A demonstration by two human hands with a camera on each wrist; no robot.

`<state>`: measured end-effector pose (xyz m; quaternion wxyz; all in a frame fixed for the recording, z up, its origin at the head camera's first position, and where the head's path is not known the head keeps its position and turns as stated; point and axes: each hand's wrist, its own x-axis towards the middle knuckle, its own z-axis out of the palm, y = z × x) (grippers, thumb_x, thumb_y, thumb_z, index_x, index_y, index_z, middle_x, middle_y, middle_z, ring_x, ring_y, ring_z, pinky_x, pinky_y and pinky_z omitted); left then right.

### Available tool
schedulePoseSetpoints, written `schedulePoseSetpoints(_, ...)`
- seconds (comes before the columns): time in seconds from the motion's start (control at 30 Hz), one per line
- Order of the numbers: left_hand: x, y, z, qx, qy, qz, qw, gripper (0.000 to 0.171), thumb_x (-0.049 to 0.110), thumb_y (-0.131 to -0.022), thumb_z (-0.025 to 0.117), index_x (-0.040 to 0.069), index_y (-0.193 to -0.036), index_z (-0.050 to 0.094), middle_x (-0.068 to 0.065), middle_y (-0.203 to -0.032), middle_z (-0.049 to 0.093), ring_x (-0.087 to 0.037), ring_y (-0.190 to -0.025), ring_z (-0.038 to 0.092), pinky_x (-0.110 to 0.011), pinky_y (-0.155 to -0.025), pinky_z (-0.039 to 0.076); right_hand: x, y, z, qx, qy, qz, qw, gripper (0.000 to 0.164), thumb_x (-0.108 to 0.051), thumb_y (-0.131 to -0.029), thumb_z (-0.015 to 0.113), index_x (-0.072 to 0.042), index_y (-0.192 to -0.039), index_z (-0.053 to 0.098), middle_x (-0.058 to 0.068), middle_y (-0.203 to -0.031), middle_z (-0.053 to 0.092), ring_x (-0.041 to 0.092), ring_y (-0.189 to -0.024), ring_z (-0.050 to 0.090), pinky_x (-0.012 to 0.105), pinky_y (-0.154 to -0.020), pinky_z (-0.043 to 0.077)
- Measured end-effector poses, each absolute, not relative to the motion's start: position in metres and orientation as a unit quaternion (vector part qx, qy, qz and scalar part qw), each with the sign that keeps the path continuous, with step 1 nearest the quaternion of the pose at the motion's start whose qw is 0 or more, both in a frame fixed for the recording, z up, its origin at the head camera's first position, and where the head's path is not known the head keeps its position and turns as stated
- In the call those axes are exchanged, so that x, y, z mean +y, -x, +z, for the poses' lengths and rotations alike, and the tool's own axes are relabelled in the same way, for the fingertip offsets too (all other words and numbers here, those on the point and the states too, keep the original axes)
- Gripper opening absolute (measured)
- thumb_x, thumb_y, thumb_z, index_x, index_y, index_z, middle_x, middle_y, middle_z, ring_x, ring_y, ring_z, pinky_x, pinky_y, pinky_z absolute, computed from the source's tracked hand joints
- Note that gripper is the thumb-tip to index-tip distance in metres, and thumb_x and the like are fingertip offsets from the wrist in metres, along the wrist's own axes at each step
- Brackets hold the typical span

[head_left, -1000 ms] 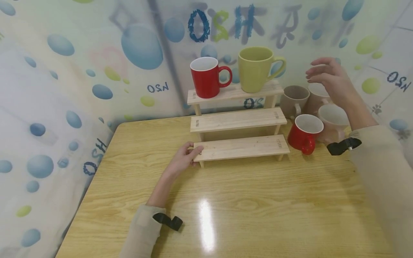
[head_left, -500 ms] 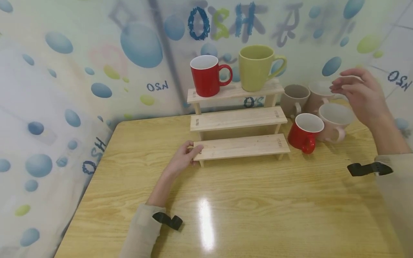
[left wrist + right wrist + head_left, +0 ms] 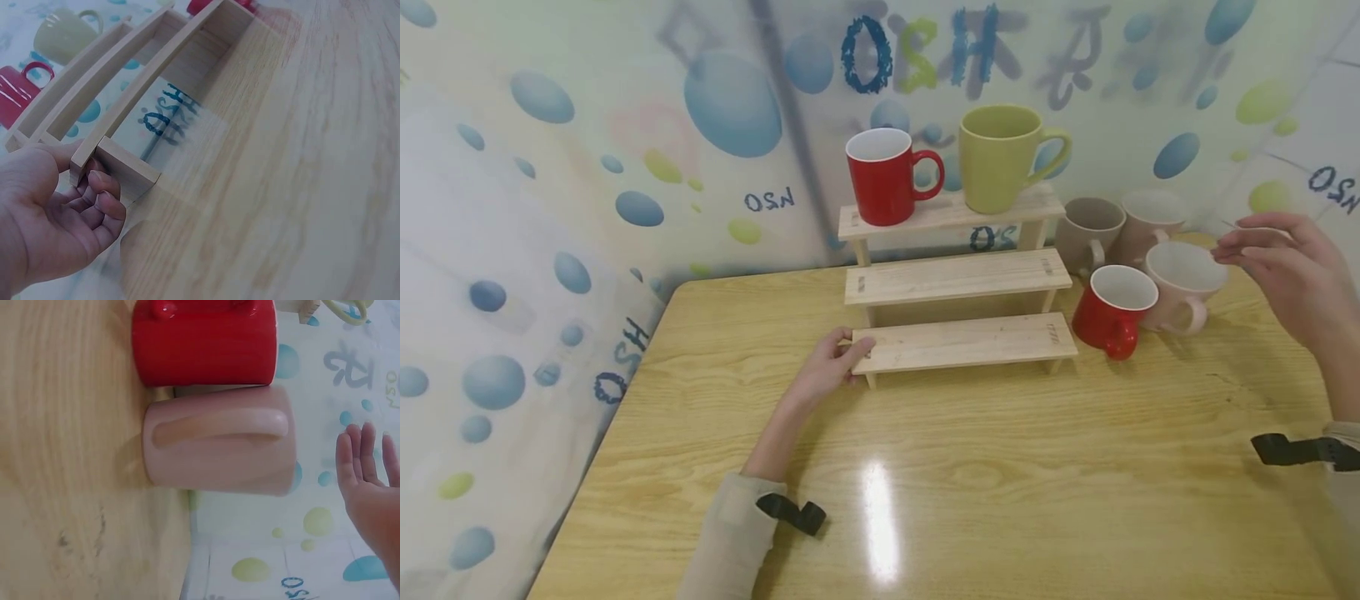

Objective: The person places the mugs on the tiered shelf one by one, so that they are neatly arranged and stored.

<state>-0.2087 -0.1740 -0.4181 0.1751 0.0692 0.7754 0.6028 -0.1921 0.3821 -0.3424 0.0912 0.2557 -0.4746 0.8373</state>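
My left hand (image 3: 826, 367) grips the left end of the lowest step of a three-tier wooden shelf (image 3: 962, 343), thumb on top and fingers curled beneath, as the left wrist view also shows. On the top tier stand a red mug (image 3: 880, 179) and a yellow-green mug (image 3: 996, 162), handles to the right. My right hand (image 3: 1296, 271) hovers with nothing in it, fingertips by the rim of a pink mug (image 3: 219, 440). Left of that mug is a second red mug (image 3: 1112, 308), its handle toward me.
Behind these two stand a grey-brown mug (image 3: 1090, 233) and another pale pink mug (image 3: 1152, 218), close to the shelf's right end. All rest on a wood-grain table (image 3: 985, 492). A patterned curtain (image 3: 722, 100) hangs along the back and left.
My right hand has moved right and down, from above the back mugs to beside the front pink mug, which it no longer covers. My left hand has kept its hold on the shelf.
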Motion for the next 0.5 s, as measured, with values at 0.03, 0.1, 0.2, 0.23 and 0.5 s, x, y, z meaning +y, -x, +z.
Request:
schedulePoseSetpoints(0.03, -0.174, 0.209, -0.417, 0.775, -0.067, 0.603, 0.177, 0.041, 0.035, -0.106, 0.055, 0.003, -0.124, 0.037, -0.004, -0.090, 0.058, -0.020, -0.065, 0.043, -0.032, -0.065, 0.040, 0.384, 0.190, -0.345, -0.479, -0.255, 0.835, 0.092, 0.034, 0.021, -0.101, 0.025, 0.016, -0.123, 0.050, 0.026, -0.108, 0.067, 0.032, -0.102, 0.067, 0.031, -0.093, 0.053)
schedulePoseSetpoints(0.1, -0.173, 0.207, -0.413, 0.774, -0.064, 0.603, 0.181, 0.038, 0.032, -0.107, 0.054, 0.002, -0.123, 0.037, -0.006, -0.093, 0.059, -0.020, -0.065, 0.043, -0.033, -0.065, 0.041, 0.387, 0.186, -0.350, -0.493, -0.250, 0.828, 0.096, 0.034, 0.021, -0.101, 0.025, 0.016, -0.122, 0.050, 0.024, -0.108, 0.067, 0.030, -0.102, 0.067, 0.029, -0.093, 0.053)
schedulePoseSetpoints(0.2, -0.171, 0.203, -0.402, 0.775, -0.066, 0.602, 0.182, 0.035, 0.029, -0.107, 0.053, 0.001, -0.121, 0.037, -0.008, -0.098, 0.061, -0.020, -0.065, 0.044, -0.033, -0.066, 0.041, 0.391, 0.180, -0.358, -0.526, -0.241, 0.809, 0.105, 0.032, 0.020, -0.101, 0.027, 0.015, -0.119, 0.053, 0.021, -0.108, 0.068, 0.026, -0.101, 0.067, 0.026, -0.092, 0.052)
schedulePoseSetpoints(0.23, -0.170, 0.201, -0.398, 0.775, -0.068, 0.602, 0.183, 0.034, 0.028, -0.107, 0.053, 0.001, -0.120, 0.037, -0.008, -0.098, 0.060, -0.020, -0.065, 0.044, -0.033, -0.066, 0.041, 0.392, 0.178, -0.361, -0.537, -0.239, 0.802, 0.106, 0.031, 0.020, -0.102, 0.027, 0.016, -0.118, 0.054, 0.020, -0.107, 0.068, 0.025, -0.101, 0.067, 0.025, -0.092, 0.052)
schedulePoseSetpoints(0.5, -0.166, 0.192, -0.383, 0.772, -0.076, 0.605, 0.178, 0.030, 0.025, -0.107, 0.054, 0.001, -0.115, 0.037, -0.006, -0.090, 0.058, -0.017, -0.064, 0.043, -0.030, -0.064, 0.041, 0.401, 0.172, -0.376, -0.575, -0.235, 0.781, 0.062, 0.037, 0.019, -0.102, 0.027, 0.014, -0.119, 0.059, 0.015, -0.111, 0.069, 0.020, -0.101, 0.067, 0.020, -0.093, 0.049)
